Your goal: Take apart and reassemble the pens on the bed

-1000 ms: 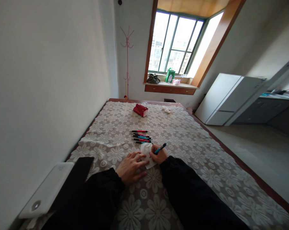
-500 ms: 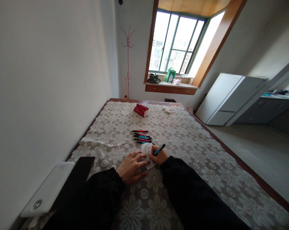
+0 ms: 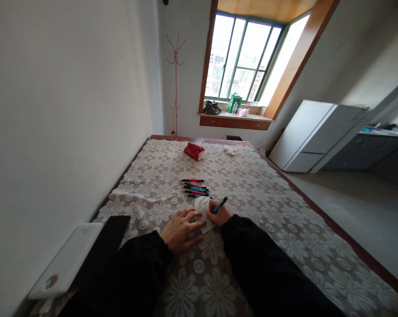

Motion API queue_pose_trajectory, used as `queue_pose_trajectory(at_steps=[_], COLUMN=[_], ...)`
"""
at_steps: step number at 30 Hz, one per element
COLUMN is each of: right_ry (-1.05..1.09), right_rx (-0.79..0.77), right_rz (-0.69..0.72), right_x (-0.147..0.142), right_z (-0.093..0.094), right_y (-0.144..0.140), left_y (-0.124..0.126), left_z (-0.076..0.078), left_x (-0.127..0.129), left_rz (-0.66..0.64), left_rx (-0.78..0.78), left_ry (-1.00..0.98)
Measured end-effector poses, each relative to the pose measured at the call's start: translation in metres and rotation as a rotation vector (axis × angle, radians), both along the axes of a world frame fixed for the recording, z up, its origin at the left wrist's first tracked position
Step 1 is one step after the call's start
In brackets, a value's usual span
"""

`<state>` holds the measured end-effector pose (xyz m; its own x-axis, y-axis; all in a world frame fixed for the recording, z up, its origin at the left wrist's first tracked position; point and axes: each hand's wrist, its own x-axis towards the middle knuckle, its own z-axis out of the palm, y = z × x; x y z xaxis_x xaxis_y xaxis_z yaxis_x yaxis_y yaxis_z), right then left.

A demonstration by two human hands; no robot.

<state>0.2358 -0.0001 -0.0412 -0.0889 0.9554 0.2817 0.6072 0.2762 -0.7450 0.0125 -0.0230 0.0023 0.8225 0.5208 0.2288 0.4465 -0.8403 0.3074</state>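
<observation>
A blue and black pen (image 3: 220, 204) is held in my right hand (image 3: 221, 214), tilted with its top end up to the right. Its lower end is hidden by my fingers over a small white sheet of paper (image 3: 203, 205). My left hand (image 3: 183, 229) lies flat with fingers spread, its fingertips on the paper's left edge. Just beyond the paper lie several pens (image 3: 196, 188), red and black or blue and black, side by side on the flowered tablecloth (image 3: 159, 211).
A red packet (image 3: 194, 151) and a small whitish item (image 3: 230, 151) lie toward the table's far end. At the near left sit a white power bank (image 3: 68, 257) and a dark flat object (image 3: 103, 251). The wall runs along the left; a white fridge (image 3: 312, 136) stands at right.
My right hand and the pen have shifted very slightly over the paper. My left hand and the other things stay where they were.
</observation>
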Motion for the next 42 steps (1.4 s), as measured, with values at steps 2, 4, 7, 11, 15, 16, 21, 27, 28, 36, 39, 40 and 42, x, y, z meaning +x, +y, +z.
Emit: queue_pose_trajectory(at_steps=[2,4,7,11,15,16,21,27,28,36,39,40,42], right_ry=[0.036,0.088,0.155,0.181,0.168,0.163,0.112,0.123,0.123,0.104,0.152,0.202,0.332], right_rx=[-0.017,-0.058,-0.123,-0.156,-0.127,-0.118,-0.077,-0.147,-0.15,-0.131,-0.152,-0.167,-0.17], right_rz=[-0.007,-0.014,-0.006,0.011,0.011,0.014,0.055,0.093,0.096,0.07,0.073,0.071,0.038], right_x=[-0.0006,-0.0012,-0.0021,-0.0027,-0.0024,-0.0024,-0.0022,-0.0021,-0.0022,-0.0025,-0.0021,-0.0018,-0.0004], right_z=[0.002,0.0046,0.0072,0.0069,0.0072,0.0077,0.0076,0.0023,0.0022,0.0039,0.0044,0.0052,0.008], right_y=[-0.001,-0.0024,-0.0042,-0.0047,-0.0033,-0.0029,-0.0026,-0.0037,-0.0038,-0.004,-0.004,-0.0041,-0.0042], left_y=[0.0002,0.0005,0.0006,0.0008,0.0011,0.0011,0.0002,0.0011,0.0013,0.0007,0.0008,0.0009,0.0011], left_z=[-0.0004,-0.0007,-0.0008,-0.0008,-0.0012,-0.0011,0.0005,-0.0012,-0.0016,-0.0002,-0.0002,-0.0002,-0.0003], left_x=[-0.0003,-0.0005,-0.0007,-0.001,-0.0016,-0.0016,-0.0013,-0.0012,-0.0013,-0.0012,-0.0009,-0.0009,-0.0009], left_rz=[0.0,0.002,0.004,0.0,-0.003,-0.003,0.003,-0.001,-0.001,-0.002,-0.001,0.0,0.004], left_rx=[-0.002,-0.003,-0.004,-0.001,0.004,0.006,0.004,0.001,-0.001,-0.006,-0.001,0.001,0.001], left_ry=[-0.001,-0.004,0.002,0.006,0.0,-0.001,0.004,-0.003,-0.003,0.0,-0.002,-0.001,0.001])
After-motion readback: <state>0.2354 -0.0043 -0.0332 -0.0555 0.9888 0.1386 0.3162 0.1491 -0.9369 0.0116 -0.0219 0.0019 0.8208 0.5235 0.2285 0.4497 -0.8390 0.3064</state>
